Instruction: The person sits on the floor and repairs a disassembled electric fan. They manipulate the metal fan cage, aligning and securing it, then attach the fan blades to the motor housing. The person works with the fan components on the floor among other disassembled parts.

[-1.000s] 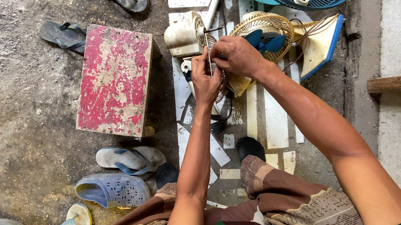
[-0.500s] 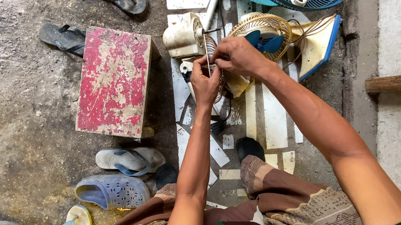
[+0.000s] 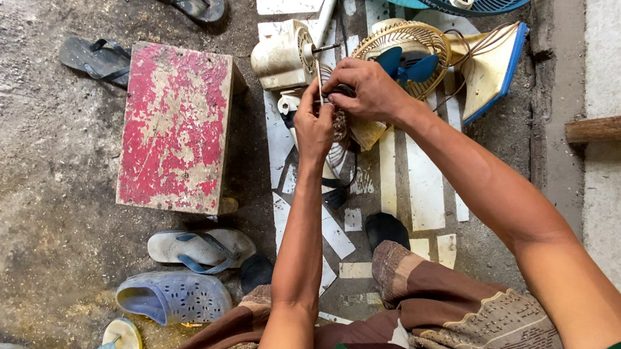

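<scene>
Holding a round metal wire fan guard (image 3: 338, 128) upright over the concrete floor (image 3: 26, 207), I see my left hand (image 3: 314, 123) and right hand (image 3: 367, 91) both closed on its rim. A cream plastic fan motor housing (image 3: 283, 54) lies just behind it, and a worn red wooden stool (image 3: 176, 127) stands to the left.

Soft, even daylight fills the scene, bright without harsh glare. Shadows are short and diffuse: a dark band lies along the right side of the red stool (image 3: 176, 127), and dimness gathers beneath the left hand (image 3: 314, 126) and right hand (image 3: 370, 91). The concrete floor (image 3: 22, 176) looks slightly washed out at upper left. Focus is sharp throughout, with mild wide-angle stretching toward the edges.
</scene>
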